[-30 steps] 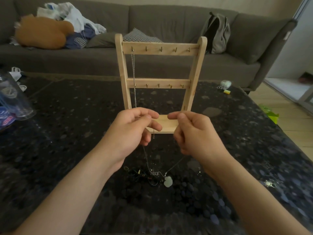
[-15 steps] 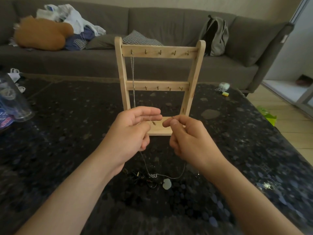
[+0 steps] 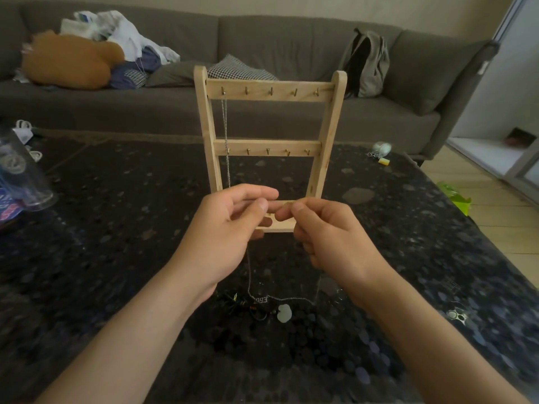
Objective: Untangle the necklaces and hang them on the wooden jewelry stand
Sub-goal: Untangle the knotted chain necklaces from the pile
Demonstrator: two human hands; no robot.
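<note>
The left hand [image 3: 230,228] and the right hand [image 3: 329,237] are hovering side by side in front of the base of the wooden jewelry stand [image 3: 329,135]. Each is pinching one end of a thin chain necklace [image 3: 249,275] between thumb and forefinger, with the other fingers loosely curled. The chain is drooping from both hands in a loop, and its bottom, carrying a small lettered pendant [image 3: 261,299], is lying on the dark speckled table [image 3: 116,228]. Just beside it, a dark tangle of necklaces [image 3: 245,309] and a pale pendant [image 3: 284,313] are resting on the table. A silver chain [image 3: 225,126] is hanging from the leftmost hook of the stand's top bar. Behind the table, a grey sofa [image 3: 116,106] is carrying a backpack [image 3: 367,65].
</note>
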